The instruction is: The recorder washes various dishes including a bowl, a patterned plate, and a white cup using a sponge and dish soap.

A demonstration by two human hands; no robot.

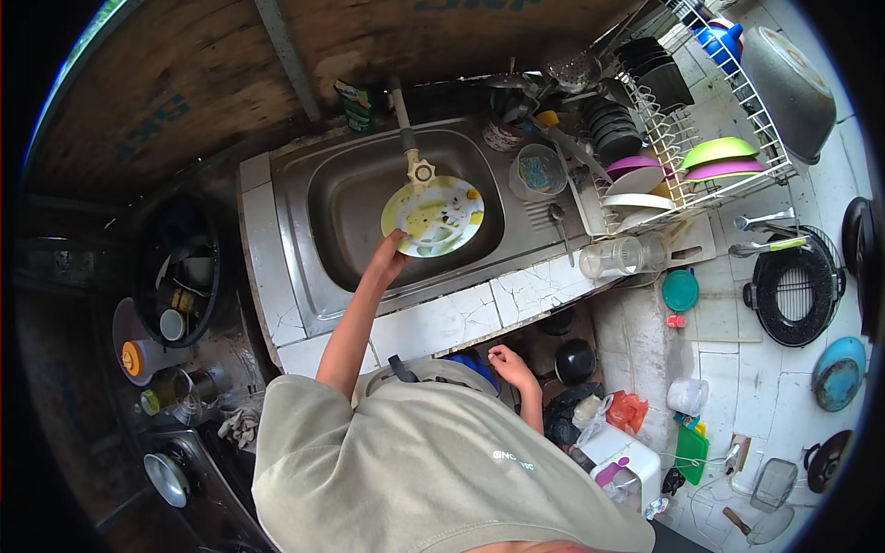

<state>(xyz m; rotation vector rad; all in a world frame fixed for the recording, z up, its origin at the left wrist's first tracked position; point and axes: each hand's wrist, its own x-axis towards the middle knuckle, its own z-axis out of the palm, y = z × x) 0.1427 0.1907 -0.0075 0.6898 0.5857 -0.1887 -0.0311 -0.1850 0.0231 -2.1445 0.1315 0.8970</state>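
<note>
My left hand [395, 257] grips the near-left rim of a round plate [442, 211] with a yellow-green and white pattern. Dark food specks and an orange bit lie on its face. It is tilted over the stainless steel sink basin [349, 228], just under a tap [420, 171] with a star-shaped handle on a pipe. Whether water runs cannot be made out. Below the counter's front edge, close to my body, my right hand [513, 368] hangs with loosely bent fingers and holds nothing visible.
Right of the basin stand a clear tub [536, 173] with a sponge, a spoon [561, 231], clear glass jars [619, 257] and a loaded white dish rack [736, 190]. A green pouch [355, 107] sits behind the sink. Left are a dark basin of dishes [181, 269] and a stove [207, 484].
</note>
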